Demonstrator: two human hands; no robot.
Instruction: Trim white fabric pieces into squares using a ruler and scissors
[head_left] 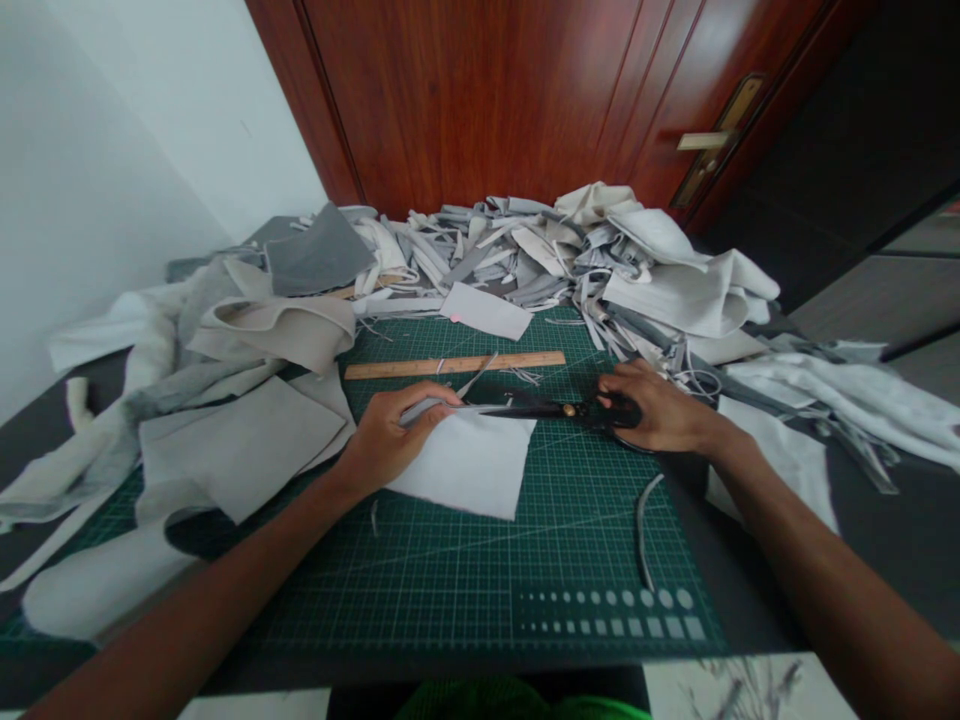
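Beyond the far edge of my bench stands a reddish-brown wooden door (480,100), and a large heap of white and grey fabric offcuts (517,265) lies against it, spilling along the far side. Under my hands is a dark green gridded cutting mat (465,590), with loose sheets of pale grey fabric (240,450) overlapping its left side. A long wooden ruler (450,366) lies across the far part of the mat.

Near the middle of the mat, just in front of the ruler, is a square of soft white fabric (465,470). It looks light and limp, liable to slide or bunch, so I'd hold it flat near the edge rather than lift it by a corner. My left hand (390,442) rests on its far left part, fingers curled over the edge, though I can't tell whether they're pinching it or only pressing down. My right hand (652,408) is clenched around the looped handles of black-handled steel scissors (562,410), whose slim blades point left toward my left fingers.
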